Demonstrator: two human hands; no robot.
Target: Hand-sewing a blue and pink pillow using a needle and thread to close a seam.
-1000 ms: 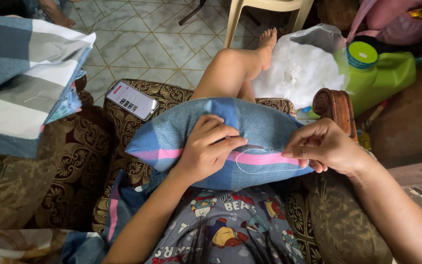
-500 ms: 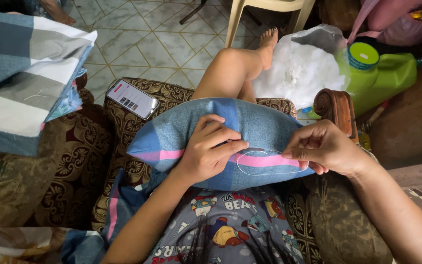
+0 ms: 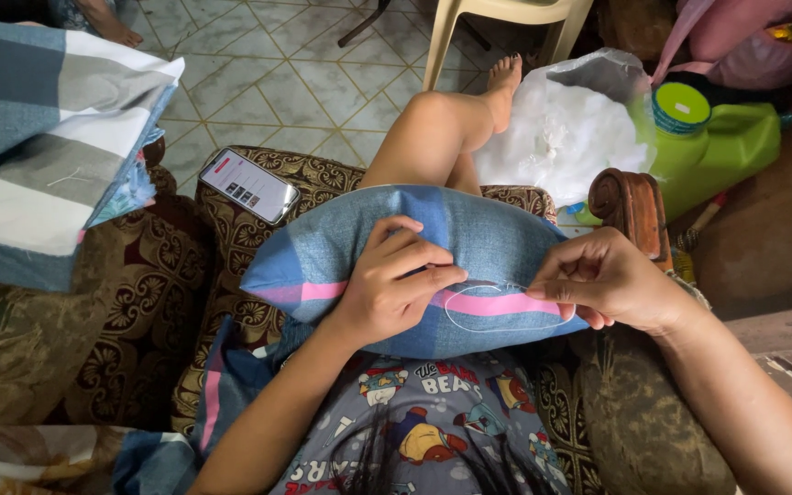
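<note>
From the head camera, a blue pillow with a pink stripe lies across the person's lap, its long axis running left to right, the right end tipped slightly toward the lower right. The left hand presses down on its middle, fingers curled and bunching the fabric. The right hand sits at the pillow's right end, thumb and fingertips pinched shut on a white thread, which loops over the pink stripe between the two hands.

The person sits on a brown patterned sofa. A phone lies on the cushion left of the pillow, and checked blue-grey cloth hangs at far left. Beyond are a tiled floor, a white bag of stuffing and a green jug.
</note>
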